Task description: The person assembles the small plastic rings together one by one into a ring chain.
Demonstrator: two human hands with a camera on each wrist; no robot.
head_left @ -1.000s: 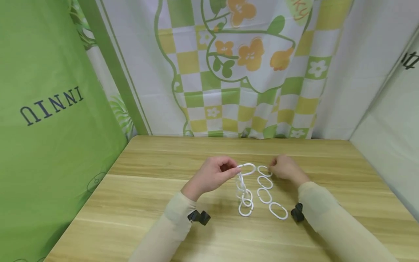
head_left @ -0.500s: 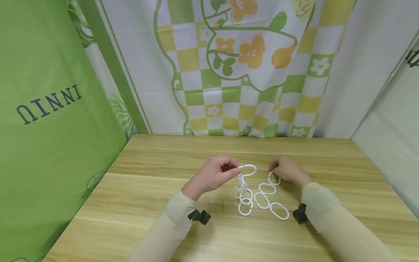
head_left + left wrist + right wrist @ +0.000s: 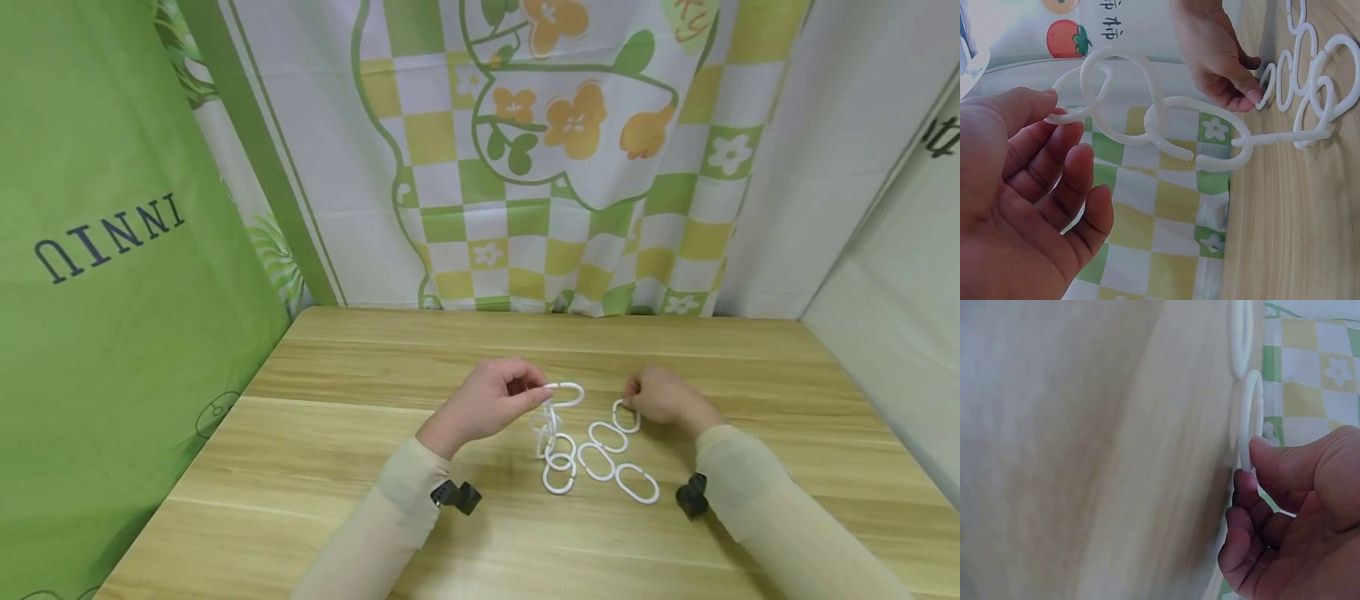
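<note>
My left hand (image 3: 491,402) pinches the end link of a chain of white plastic oval rings (image 3: 1124,56) between thumb and index finger. The chain hangs down from it, and its lower rings (image 3: 558,477) lie on the table. To its right, my right hand (image 3: 667,398) pinches a single white ring (image 3: 1246,419) at its far edge; that ring is at the table surface. Three more loose white rings lie close by: one just below the held ring (image 3: 608,437), one beside the chain's foot (image 3: 596,462), and one nearest the person (image 3: 637,483). The rings have small gaps in their sides.
The wood-grain table (image 3: 337,483) spreads around both hands. A checked, flowered curtain (image 3: 525,225) hangs along its back edge, a green cloth (image 3: 135,350) on the left and a pale cloth (image 3: 900,300) on the right. Each wrist wears a small black camera (image 3: 692,497).
My right hand has drawn its ring towards the person and slightly right, and the neighbouring loose rings have shifted. My left hand keeps its place, with the hanging chain swaying a little.
</note>
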